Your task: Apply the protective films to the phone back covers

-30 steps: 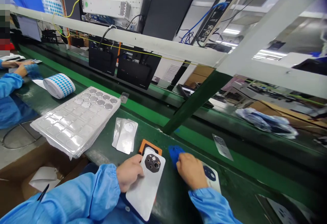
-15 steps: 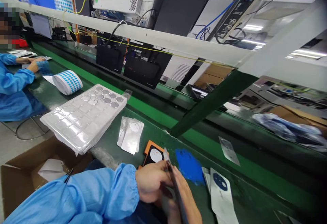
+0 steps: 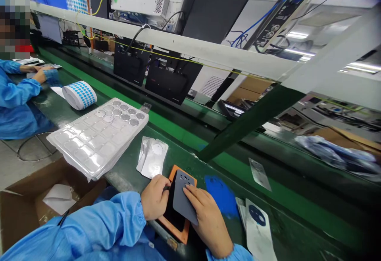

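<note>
My left hand is curled and closed, gripping the left edge of a grey panel that has small holes near its top end. My right hand is open, its fingers lying across the panel's lower right face. The panel sits tilted between my hands, over a black recess in an orange-framed jig on the green workbench.

Just right of the jig lies a blue mat, and beyond it, near my right hand, a white printed sheet with a dark blue circle. Left of the jig are stacked foil-like sheets, then a clear blister tray holding round lenses. A roll of blue dot stickers lies beyond it, near a co-worker's hands. A cardboard box stands below the bench at my left.
</note>
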The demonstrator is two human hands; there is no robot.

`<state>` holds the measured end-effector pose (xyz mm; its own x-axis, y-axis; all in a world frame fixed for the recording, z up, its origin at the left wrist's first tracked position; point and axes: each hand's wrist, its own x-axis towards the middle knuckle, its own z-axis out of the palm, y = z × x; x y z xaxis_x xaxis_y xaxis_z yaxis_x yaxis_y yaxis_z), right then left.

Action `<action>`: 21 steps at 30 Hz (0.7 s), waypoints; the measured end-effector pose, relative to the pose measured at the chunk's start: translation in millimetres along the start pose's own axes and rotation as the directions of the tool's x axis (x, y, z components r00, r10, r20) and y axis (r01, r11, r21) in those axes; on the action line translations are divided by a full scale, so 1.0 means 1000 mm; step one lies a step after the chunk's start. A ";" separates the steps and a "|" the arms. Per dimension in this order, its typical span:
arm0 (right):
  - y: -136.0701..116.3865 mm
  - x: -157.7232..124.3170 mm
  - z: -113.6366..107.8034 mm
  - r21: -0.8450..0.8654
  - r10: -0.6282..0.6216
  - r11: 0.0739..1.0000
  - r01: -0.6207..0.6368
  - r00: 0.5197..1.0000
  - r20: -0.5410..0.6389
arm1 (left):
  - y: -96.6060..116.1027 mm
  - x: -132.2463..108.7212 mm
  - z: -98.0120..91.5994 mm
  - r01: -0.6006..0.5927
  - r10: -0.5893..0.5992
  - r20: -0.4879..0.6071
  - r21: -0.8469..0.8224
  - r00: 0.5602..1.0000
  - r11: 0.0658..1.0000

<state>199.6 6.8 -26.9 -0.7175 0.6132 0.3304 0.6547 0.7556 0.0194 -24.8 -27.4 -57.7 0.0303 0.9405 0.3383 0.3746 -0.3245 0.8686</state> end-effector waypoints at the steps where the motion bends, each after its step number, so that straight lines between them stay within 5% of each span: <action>1: -0.003 0.000 0.000 0.008 0.005 1.000 -0.005 1.000 0.001 | -0.001 0.001 0.001 -0.008 0.008 -0.005 -0.002 1.000 1.000; 13: -0.013 0.001 -0.002 0.026 0.053 0.998 -0.054 0.998 0.047 | 0.000 0.004 -0.001 0.007 -0.007 -0.034 0.003 0.999 1.000; 21: -0.018 0.010 -0.010 0.072 0.118 0.988 -0.135 0.973 0.197 | -0.001 0.007 -0.001 -0.020 0.021 -0.055 0.019 0.998 1.000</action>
<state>182.9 -2.8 -14.2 -0.6676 0.7316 0.1379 0.7267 0.6806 -0.0930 -25.9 -21.0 -55.6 -0.0126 0.9266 0.3757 0.3919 -0.3411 0.8544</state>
